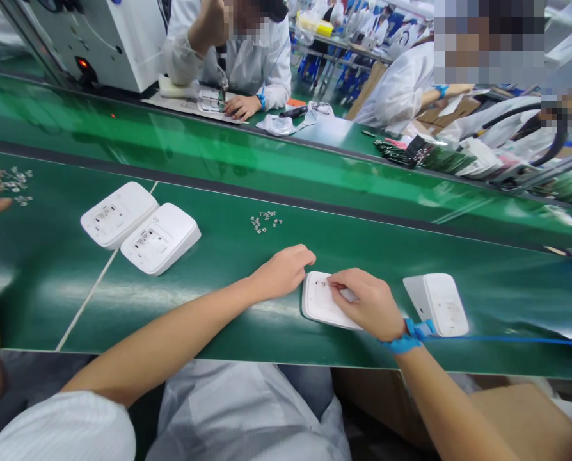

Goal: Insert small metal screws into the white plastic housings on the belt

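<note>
Head view, and the right grip [367, 301] is down at the white plastic housing [320, 304] on the green tabletop [247, 333], fingertips [334, 280] drawn together, can't tell what's between them; left grip [286, 272] curls by its far left corner, hold unclear; tiny metal pieces [263, 230] lie beyond, another housing [444, 304] sits right

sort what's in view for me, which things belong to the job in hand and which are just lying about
Likely in the job:
white device under the right hand
small shiny pieces
three other white devices

Apparently just lying about, on the far side:
crumpled plastic
black-handled tool
stacked boards
</note>
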A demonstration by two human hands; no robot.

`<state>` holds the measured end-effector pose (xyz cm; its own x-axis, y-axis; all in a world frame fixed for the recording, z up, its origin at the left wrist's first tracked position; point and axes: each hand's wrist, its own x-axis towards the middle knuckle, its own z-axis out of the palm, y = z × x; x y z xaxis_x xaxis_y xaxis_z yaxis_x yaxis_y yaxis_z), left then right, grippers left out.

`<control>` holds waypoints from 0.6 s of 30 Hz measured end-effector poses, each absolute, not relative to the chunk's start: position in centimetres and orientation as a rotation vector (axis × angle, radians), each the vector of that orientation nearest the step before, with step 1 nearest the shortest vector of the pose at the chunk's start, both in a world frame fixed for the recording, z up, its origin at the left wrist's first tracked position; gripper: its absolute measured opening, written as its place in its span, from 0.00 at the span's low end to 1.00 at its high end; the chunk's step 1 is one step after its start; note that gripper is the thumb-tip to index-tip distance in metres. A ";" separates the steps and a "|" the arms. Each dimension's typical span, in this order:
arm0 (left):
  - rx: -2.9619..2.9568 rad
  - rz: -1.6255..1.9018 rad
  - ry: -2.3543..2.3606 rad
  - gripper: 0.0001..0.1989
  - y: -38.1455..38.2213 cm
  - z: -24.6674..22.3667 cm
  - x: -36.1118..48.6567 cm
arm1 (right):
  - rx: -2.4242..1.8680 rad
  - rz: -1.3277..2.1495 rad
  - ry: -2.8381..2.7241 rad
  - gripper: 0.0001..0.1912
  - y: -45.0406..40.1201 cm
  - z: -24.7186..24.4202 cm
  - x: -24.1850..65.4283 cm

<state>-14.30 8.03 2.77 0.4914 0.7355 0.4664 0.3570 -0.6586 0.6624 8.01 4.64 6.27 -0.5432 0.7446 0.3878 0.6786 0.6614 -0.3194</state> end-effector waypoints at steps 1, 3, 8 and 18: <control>2.261 1.021 0.929 0.10 7.7 2.8 -14.0 | -1.089 0.168 -2.391 0.10 4.4 6.2 7.7; 2.243 0.955 1.020 0.09 6.8 2.9 -13.4 | -1.064 0.132 -2.400 0.10 4.1 6.2 7.3; 2.215 0.810 1.301 0.03 5.3 3.2 -12.4 | -1.110 0.055 -2.418 0.10 3.8 6.2 6.6; 2.283 0.794 1.250 0.05 5.7 2.6 -12.6 | -1.056 -0.032 -2.453 0.08 3.9 6.0 6.5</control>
<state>-12.57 5.70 2.65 0.4338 0.8561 0.2808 0.6182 -0.5096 0.5985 6.53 3.91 6.04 -0.5956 0.6812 0.4256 0.6922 0.7041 -0.1583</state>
